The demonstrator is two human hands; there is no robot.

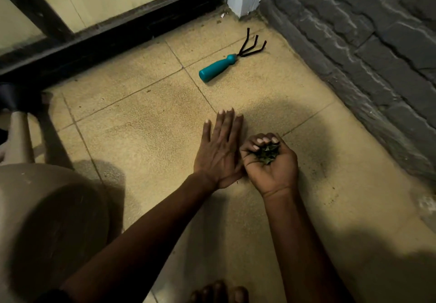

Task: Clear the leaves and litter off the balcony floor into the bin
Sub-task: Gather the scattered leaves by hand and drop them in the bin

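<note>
Beige and rounded, a plastic-looking object (47, 208) fills the lower left, cut off by the frame edge, and what it is cannot be told. On the speckled tan tiled floor (141, 125) the person's left hand (219, 154) lies flat, palm down, fingers straight and together, pointing away from the camera. Just beside it, touching along the edge, the right hand (269, 161) is turned palm up, its fingers curled round a small clump of dark green crumpled leaves (267, 155); the heap shows no clear long axis. Beyond lies a teal-handled hand rake with three black prongs (226, 63), handle toward the lower left, prongs toward the dark grey stone wall (365, 43) on the right. Toes (219, 291) are cropped by the bottom edge.
</note>
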